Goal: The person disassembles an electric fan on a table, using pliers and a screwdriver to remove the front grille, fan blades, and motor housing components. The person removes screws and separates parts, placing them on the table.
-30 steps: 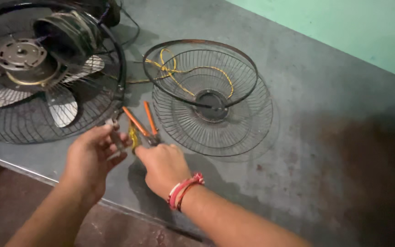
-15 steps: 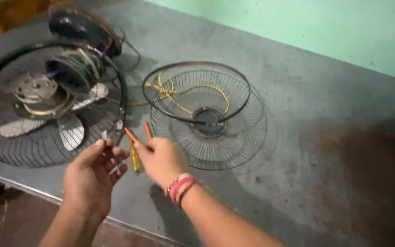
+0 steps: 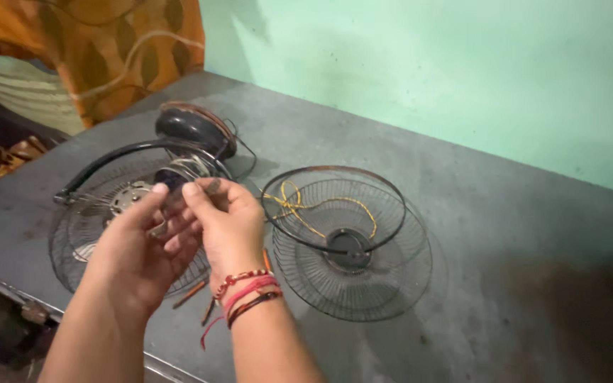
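My left hand and my right hand are raised close together above the table, their fingertips meeting over a dismantled fan. Whether a small part sits between the fingers is hidden. The fan lies flat in its black wire guard, with pale blades and a dark motor housing behind it. Orange-handled pliers lie on the table under my wrists, mostly covered. My right wrist wears red thread bands.
A loose round wire guard with a black rim ring and a yellow wire across it lies right of my hands. Behind the table is a green wall. Orange patterned cloth hangs at the far left.
My right hand has let go of the pliers, which now lie on the table. Both hands have come up together over the fan. The view has tilted up and shifted right.
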